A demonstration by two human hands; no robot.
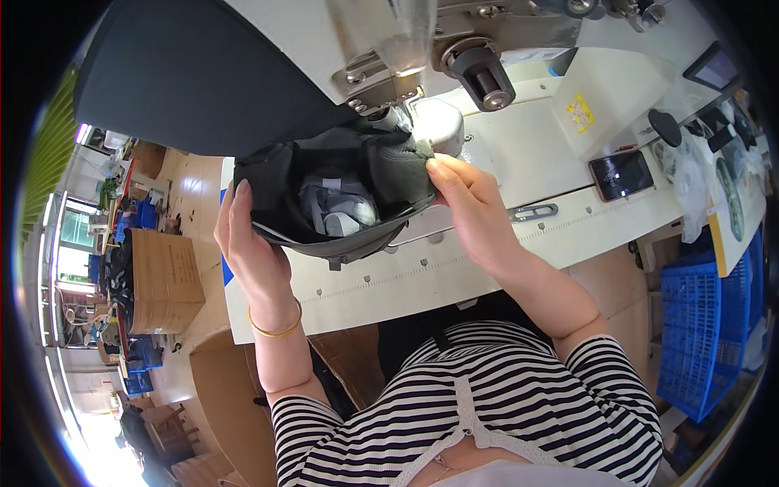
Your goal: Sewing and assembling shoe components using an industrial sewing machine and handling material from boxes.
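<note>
A black fabric bag (357,245) lies with its mouth toward me, under the working end of a sewing machine (385,93). Grey and white material (337,203) is bunched inside it; what it is I cannot make out. My left hand (247,235) grips the bag's left side, fingers along the outside and the thumb hidden. A gold bangle circles that wrist. At the right corner, my right hand (475,207) pinches the bag's edge between thumb and fingers, close beside the machine's metal foot. The needle itself is hard to see.
A white table (365,292) with a ruler along its front edge carries the machine. On the right lie a phone (621,174) and clear plastic bags (690,187). Blue crates (702,325) stand at the lower right; cardboard boxes (166,280) are on the left floor.
</note>
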